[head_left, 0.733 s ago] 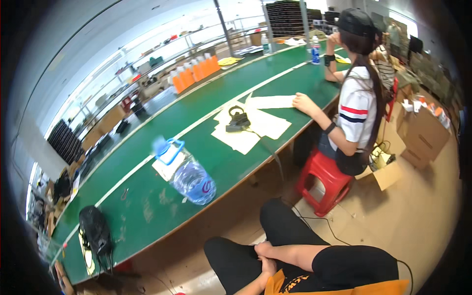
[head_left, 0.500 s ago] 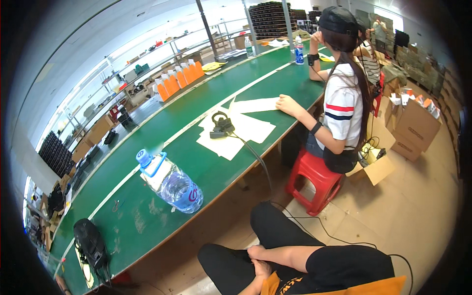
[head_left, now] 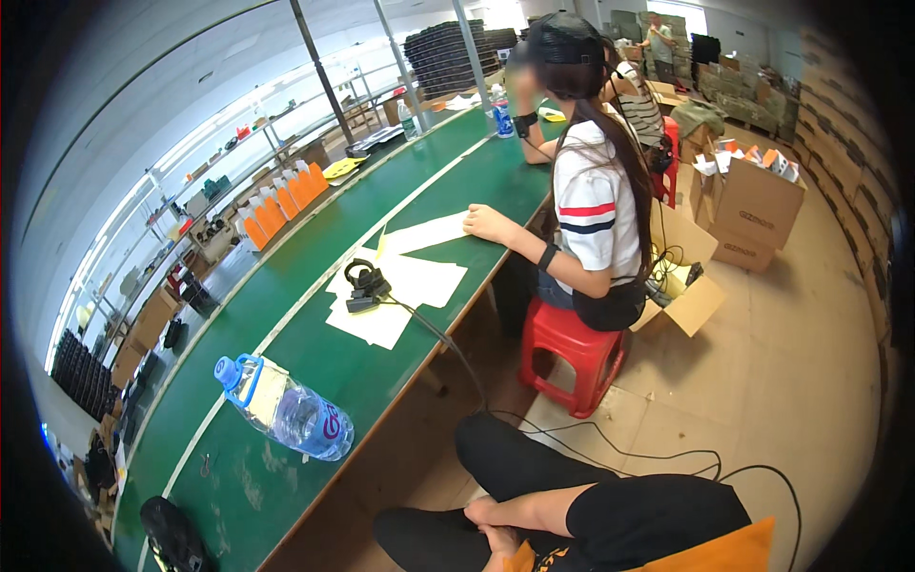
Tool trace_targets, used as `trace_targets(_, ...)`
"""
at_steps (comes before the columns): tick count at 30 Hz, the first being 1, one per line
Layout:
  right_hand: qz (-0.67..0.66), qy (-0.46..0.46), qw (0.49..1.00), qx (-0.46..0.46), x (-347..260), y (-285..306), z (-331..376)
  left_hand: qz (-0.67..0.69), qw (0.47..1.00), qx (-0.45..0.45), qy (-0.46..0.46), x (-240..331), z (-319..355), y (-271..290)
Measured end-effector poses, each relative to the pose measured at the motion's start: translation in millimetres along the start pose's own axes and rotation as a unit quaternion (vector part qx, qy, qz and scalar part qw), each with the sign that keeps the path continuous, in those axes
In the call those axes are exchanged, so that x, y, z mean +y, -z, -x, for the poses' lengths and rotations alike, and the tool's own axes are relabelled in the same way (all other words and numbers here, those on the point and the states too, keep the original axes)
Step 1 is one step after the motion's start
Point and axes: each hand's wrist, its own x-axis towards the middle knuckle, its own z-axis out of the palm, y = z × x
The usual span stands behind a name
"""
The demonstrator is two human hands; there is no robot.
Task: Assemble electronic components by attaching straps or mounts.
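My two hands lie together in my lap at the lower edge, above my black trousers (head_left: 534,467). My right hand (head_left: 483,516) rests with its fingers curled and holds nothing I can see. Just below it, my left hand (head_left: 500,551) is largely hidden by the right one and an orange cloth (head_left: 705,553). Nearest on the green workbench (head_left: 381,381) to my left lies a big clear water bottle (head_left: 286,415) with a blue cap, on its side and out of reach of either hand.
A black headset (head_left: 364,284) lies on white sheets (head_left: 410,286), its cable (head_left: 457,353) running off the bench across the floor. A co-worker (head_left: 591,200) sits on a red stool (head_left: 572,348), one hand on paper. Cardboard boxes (head_left: 753,205) stand to the right and orange holders (head_left: 286,200) across the bench.
The view has swung, so the bench and bottle sit lower and nearer. My hands stay together in my lap. The co-worker's hand stays on the paper.
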Motion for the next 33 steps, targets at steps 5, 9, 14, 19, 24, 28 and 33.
trace_targets(5,-0.073,-0.032,0.997,0.007,-3.8,8.4,0.1,0.043,0.999,-0.002,0.026,-0.6,4.6,-3.8)
trace_targets(9,-0.121,-0.041,0.991,0.047,4.2,1.0,-7.8,0.077,0.996,-0.005,0.044,-0.9,8.2,-4.5)
trace_targets(14,-0.200,-0.092,0.974,0.052,9.7,-13.1,-30.0,0.120,0.990,-0.010,0.075,-4.8,13.9,-0.5)
trace_targets(19,-0.245,-0.107,0.959,0.092,6.4,-18.1,-36.0,0.077,0.995,0.010,0.068,-17.8,31.8,41.8)
trace_targets(24,-0.277,-0.162,0.941,0.108,16.5,-23.0,-38.4,0.097,0.991,-0.079,0.050,-18.7,25.0,54.9)
trace_targets(28,-0.254,-0.162,0.945,0.127,16.3,-35.7,-49.6,0.111,0.990,-0.063,0.058,-19.9,25.0,46.0)
trace_targets(33,-0.267,-0.173,0.940,0.126,16.9,-46.3,-45.5,0.125,0.990,-0.034,0.064,-17.2,16.9,15.0)
